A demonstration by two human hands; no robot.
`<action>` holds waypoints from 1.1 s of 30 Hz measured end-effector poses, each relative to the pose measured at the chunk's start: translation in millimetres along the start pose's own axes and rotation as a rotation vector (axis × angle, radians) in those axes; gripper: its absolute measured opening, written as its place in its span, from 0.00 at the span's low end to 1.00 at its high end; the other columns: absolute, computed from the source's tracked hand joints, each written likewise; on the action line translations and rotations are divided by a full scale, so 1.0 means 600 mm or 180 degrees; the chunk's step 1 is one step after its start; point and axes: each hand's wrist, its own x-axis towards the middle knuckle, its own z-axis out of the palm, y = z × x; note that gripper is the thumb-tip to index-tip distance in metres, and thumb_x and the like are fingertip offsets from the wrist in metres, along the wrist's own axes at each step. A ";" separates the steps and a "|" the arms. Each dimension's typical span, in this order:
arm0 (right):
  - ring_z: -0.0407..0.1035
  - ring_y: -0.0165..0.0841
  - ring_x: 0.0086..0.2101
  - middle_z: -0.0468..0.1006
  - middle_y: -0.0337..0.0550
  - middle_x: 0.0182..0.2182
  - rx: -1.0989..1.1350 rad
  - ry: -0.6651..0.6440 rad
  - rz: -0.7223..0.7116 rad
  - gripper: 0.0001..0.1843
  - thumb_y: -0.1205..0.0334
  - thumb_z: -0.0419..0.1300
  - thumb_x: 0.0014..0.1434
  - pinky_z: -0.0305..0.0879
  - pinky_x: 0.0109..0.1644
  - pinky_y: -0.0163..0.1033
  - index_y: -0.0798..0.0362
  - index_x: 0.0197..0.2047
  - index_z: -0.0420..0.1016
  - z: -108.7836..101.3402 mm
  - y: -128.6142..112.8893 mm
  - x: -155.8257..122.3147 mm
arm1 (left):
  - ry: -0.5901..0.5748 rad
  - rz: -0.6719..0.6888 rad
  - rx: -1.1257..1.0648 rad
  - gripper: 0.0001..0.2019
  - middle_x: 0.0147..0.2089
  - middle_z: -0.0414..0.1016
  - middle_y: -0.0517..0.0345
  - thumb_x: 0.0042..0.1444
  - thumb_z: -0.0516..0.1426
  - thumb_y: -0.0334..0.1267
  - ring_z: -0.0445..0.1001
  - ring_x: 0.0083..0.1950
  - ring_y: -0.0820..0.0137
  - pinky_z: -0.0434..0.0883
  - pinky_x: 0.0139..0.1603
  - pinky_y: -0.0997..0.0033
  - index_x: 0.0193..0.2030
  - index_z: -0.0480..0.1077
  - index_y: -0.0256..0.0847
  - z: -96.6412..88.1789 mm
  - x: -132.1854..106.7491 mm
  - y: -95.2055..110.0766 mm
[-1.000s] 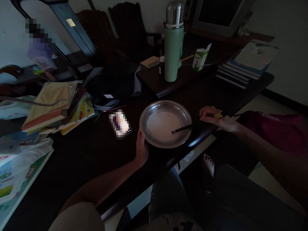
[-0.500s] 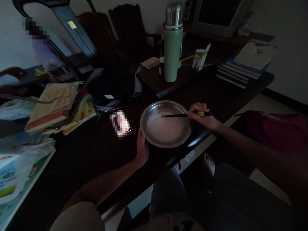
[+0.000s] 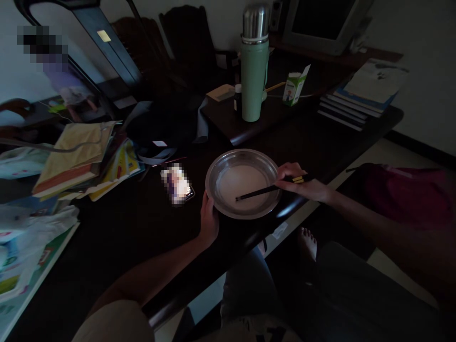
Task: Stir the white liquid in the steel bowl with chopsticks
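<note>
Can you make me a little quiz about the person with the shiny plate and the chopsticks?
1. True or false: the left hand touches the rim of the metal plate.
2. What does the right hand hold?
A. a spoon
B. the chopsticks
C. a cup
3. Fill in: behind the plate stands a tall green ____ with a silver top.

Key
1. True: it rests on the plate's near left edge.
2. B: their tips lie in the pale liquid in the plate.
3. flask.
</note>
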 end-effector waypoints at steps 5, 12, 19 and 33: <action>0.65 0.49 0.51 0.78 0.46 0.44 -0.0140 0.0392 0.0325 0.16 0.42 0.63 0.59 0.60 0.53 0.59 0.46 0.32 0.76 0.040 -0.007 0.028 | 0.0078 -0.0213 -0.0150 0.24 0.66 0.73 0.53 0.61 0.59 0.54 0.67 0.70 0.55 0.62 0.72 0.51 0.61 0.72 0.50 0.004 -0.001 0.006; 0.67 0.47 0.47 0.77 0.45 0.38 -0.0320 0.1015 0.0241 0.15 0.46 0.62 0.58 0.60 0.55 0.59 0.47 0.27 0.73 -0.025 0.043 0.031 | 0.0121 -0.0200 -0.0139 0.25 0.66 0.72 0.53 0.61 0.59 0.55 0.67 0.70 0.55 0.63 0.72 0.50 0.61 0.71 0.49 0.004 -0.001 0.006; 0.68 0.45 0.47 0.77 0.44 0.39 -0.0022 0.0367 -0.0107 0.20 0.40 0.61 0.59 0.61 0.56 0.57 0.47 0.26 0.71 -0.045 0.044 -0.014 | 0.0076 -0.0221 -0.0159 0.25 0.67 0.72 0.53 0.60 0.59 0.56 0.66 0.71 0.55 0.61 0.73 0.51 0.61 0.72 0.49 0.004 -0.001 0.006; 0.65 0.50 0.51 0.76 0.46 0.42 -0.0299 0.0798 0.0309 0.16 0.45 0.60 0.59 0.58 0.55 0.61 0.47 0.29 0.74 0.009 0.022 0.038 | 0.0078 -0.0151 -0.0038 0.24 0.67 0.71 0.52 0.62 0.59 0.54 0.65 0.72 0.56 0.62 0.72 0.53 0.61 0.72 0.48 0.006 -0.001 0.010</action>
